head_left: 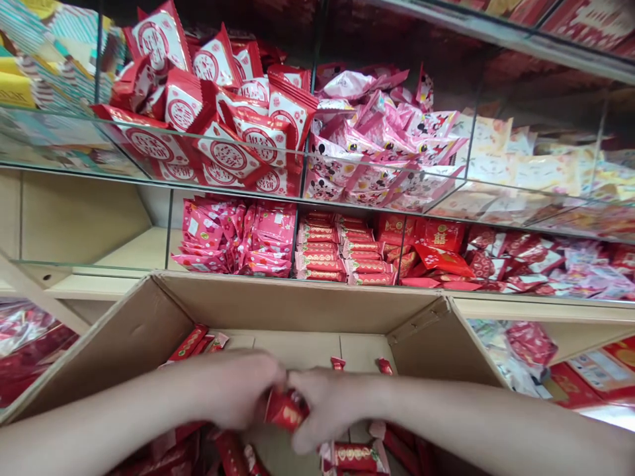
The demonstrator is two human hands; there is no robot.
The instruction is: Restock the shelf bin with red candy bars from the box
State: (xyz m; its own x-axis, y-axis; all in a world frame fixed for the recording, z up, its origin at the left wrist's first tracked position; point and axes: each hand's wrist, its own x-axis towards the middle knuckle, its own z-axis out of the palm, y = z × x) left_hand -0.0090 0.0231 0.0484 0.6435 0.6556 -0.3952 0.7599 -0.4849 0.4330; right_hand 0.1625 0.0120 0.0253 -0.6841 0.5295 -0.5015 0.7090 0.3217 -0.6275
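Over an open cardboard box [278, 304] both my hands come together. My right hand [322, 400] is closed around a small red wrapped candy bar [285, 410] with gold print. Beside it, my left hand [245, 387] is blurred, its fingers curled at the same bar; how much of the bar it grips is hidden. Below my right hand, another red candy bar [354, 456] lies in the box. More red wrapped pieces [191, 344] rest in the box's far left corner, and several lie along its near side, partly covered by my arms.
Behind the box, a glass-fronted shelf holds stacked red and gold bars [322, 248], pink packets [268, 228] and red packets [441, 244]. Above are red-and-white packets [228, 152] and pink cartoon packets [377, 139]. The glass edge [248, 192] runs across, and a wooden compartment [84, 218] sits at left.
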